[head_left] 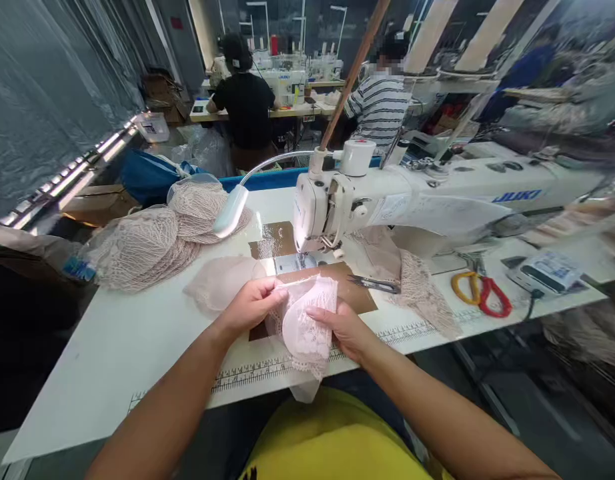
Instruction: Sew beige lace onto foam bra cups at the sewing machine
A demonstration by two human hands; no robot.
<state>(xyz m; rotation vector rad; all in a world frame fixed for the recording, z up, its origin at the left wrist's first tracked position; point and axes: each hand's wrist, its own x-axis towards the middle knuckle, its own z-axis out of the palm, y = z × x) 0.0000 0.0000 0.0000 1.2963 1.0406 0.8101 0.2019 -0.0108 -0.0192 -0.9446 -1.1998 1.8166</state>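
Note:
Between my hands, just in front of the sewing machine (357,200), is a pale pink lace bra cup (307,327). My left hand (257,303) pinches its upper left edge between thumb and fingers. On the right side, my right hand (345,327) grips it with the thumb on top and the fingers hidden behind. Sheer fabric hangs below the cup, past the table's front edge. Behind the cup, the needle area is lit, and no fabric of the cup lies under the presser foot. A sheer beige piece (222,283) rests left of the needle plate.
Stacked lace pieces (142,250) lie at the table's left. Thread snips (375,285) and a lace piece (427,293) are right of the needle. Scissors with yellow and red handles (481,293) lie farther right. A lamp (231,210) overhangs the table (102,360). Co-workers sit beyond.

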